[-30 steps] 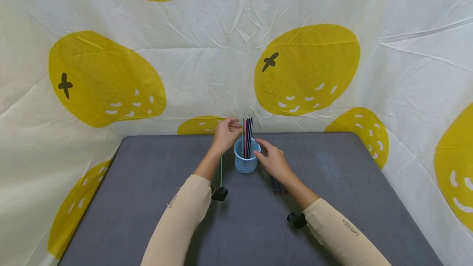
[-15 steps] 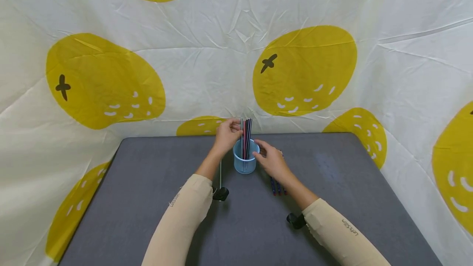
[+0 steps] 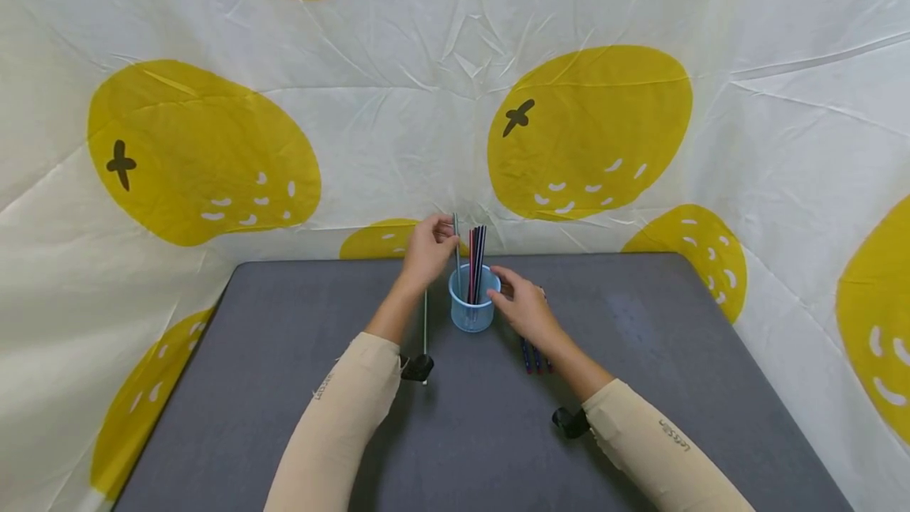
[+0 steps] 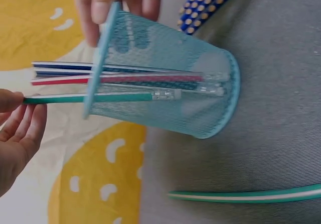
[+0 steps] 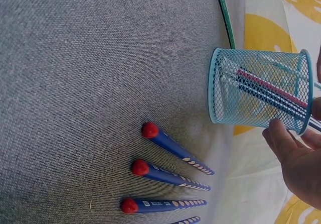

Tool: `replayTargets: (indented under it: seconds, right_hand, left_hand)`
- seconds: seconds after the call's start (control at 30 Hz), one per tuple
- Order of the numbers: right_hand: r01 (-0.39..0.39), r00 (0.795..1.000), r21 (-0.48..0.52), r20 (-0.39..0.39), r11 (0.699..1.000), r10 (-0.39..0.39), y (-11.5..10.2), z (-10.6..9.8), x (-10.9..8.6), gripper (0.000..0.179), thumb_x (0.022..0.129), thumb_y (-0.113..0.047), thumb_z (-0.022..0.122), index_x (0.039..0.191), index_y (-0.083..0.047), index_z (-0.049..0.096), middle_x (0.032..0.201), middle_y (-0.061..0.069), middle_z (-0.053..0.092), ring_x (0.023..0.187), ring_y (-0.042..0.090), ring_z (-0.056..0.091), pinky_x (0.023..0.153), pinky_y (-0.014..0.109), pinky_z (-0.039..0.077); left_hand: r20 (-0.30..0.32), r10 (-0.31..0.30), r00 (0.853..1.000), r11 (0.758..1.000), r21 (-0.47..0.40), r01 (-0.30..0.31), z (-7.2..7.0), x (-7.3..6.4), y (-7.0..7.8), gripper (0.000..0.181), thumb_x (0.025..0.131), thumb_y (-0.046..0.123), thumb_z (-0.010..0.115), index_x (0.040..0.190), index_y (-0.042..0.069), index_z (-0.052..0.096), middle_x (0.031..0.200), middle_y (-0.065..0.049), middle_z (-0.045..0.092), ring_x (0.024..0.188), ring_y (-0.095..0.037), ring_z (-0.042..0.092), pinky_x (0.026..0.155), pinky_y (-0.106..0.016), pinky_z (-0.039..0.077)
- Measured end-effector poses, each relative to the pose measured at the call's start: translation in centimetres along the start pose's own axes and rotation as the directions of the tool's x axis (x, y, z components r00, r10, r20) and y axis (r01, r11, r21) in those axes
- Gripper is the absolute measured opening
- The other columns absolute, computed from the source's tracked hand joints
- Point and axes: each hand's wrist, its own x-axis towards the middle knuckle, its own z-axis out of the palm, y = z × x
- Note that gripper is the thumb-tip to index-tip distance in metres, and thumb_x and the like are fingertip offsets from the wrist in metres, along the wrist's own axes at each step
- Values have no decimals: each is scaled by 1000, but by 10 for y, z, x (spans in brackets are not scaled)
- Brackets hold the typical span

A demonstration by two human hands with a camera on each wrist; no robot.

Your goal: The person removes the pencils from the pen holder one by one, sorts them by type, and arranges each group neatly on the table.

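Observation:
A light blue mesh pencil cup (image 3: 472,318) stands upright near the table's far edge. My right hand (image 3: 524,308) holds it at the right side of its rim. Between thumb and fingertips, my left hand (image 3: 429,251) pinches the top end of a green-and-white striped pencil (image 4: 120,97); the eraser end is inside the cup, at the left. Beside it in the cup lean a red striped pencil (image 4: 150,78) and dark blue striped pencils (image 4: 60,65), eraser ends down.
Left of the cup, another green striped pencil (image 4: 251,197) lies on the grey table (image 3: 483,433). Several blue dotted pencils with red ends, among them one blue pencil (image 5: 175,147), lie side by side to the right. Behind hangs a white cloth (image 3: 398,148) with yellow fruit prints.
My left hand has moved left and slightly up, drawing the green striped pencil away from the others and raising it a little. My right hand stays at the cup's rim.

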Motion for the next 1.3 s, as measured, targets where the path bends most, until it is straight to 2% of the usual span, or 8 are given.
replayTargets:
  seconds: [0.2, 0.33, 0.47, 0.63, 0.8, 0.97, 1.07, 1.3]
  right_hand:
    - [-5, 1000, 2, 4, 1000, 5, 0, 1, -1, 49, 103, -16, 66, 148, -5, 52, 139, 21, 64, 126, 36, 65, 100, 50, 58]
    - [-6, 1000, 5, 1, 1000, 6, 0, 1, -1, 49, 103, -17, 65, 149, -5, 52, 140, 21, 64, 126, 35, 65, 100, 50, 58]
    - [-6, 1000, 13, 7, 1000, 6, 1, 1, 0, 49, 103, -16, 65, 149, -5, 52, 140, 21, 64, 127, 35, 64, 101, 49, 58]
    - [-5, 1000, 0, 6, 1000, 5, 2, 0, 1, 49, 103, -17, 65, 149, -5, 52, 139, 21, 65, 127, 35, 65, 101, 49, 58]
    - [-12, 1000, -3, 7, 1000, 12, 1, 1, 0, 49, 103, -17, 64, 149, -5, 51, 140, 21, 64, 127, 35, 64, 101, 49, 57]
    - [-13, 1000, 2, 9, 1000, 13, 0, 1, -1, 49, 103, -17, 64, 149, -5, 51, 140, 21, 64, 127, 35, 64, 101, 48, 58]
    - [-11, 1000, 4, 9, 1000, 11, -1, 1, -2, 50, 103, -18, 64, 149, -4, 51, 139, 21, 64, 127, 35, 64, 101, 48, 58]
    - [-2, 1000, 8, 11, 1000, 2, 1, 0, -1, 50, 104, -19, 63, 150, -5, 50, 141, 21, 63, 128, 36, 63, 103, 49, 57]
  left_hand:
    - [-43, 56, 998, 998, -20, -56, -15, 2, 19, 31, 94, -4, 69, 124, -8, 64, 105, -24, 70, 94, -35, 68, 81, -35, 62]
    - [-101, 128, 987, 992, -3, -129, -25, 3, 33, 30, 93, -3, 70, 123, -8, 66, 102, -24, 71, 92, -35, 68, 80, -35, 62]
    - [-130, 174, 976, 984, -12, -177, -34, 3, 45, 30, 95, -2, 69, 124, -8, 65, 102, -22, 70, 90, -34, 69, 75, -27, 61]
    - [-130, 168, 977, 985, -20, -172, -46, 2, 47, 30, 96, -1, 68, 126, -6, 66, 102, -21, 69, 91, -32, 69, 70, -16, 56]
    - [-140, 134, 981, 991, -11, -137, -57, -1, 33, 32, 95, -3, 68, 126, -9, 66, 103, -24, 69, 89, -35, 68, 67, -12, 53]
    - [-95, 29, 995, 1000, 1, -29, -66, -10, 8, 34, 96, -3, 66, 130, -8, 65, 105, -22, 68, 88, -31, 65, 64, -13, 52]
    - [-81, -3, 997, 999, 39, 7, -71, -16, -8, 35, 95, -2, 67, 130, -7, 65, 105, -23, 69, 88, -31, 66, 63, -14, 52]
    - [-78, -8, 997, 990, 138, 19, -73, -27, -49, 33, 92, -1, 73, 123, -9, 69, 99, -24, 72, 86, -34, 69, 67, -20, 55]
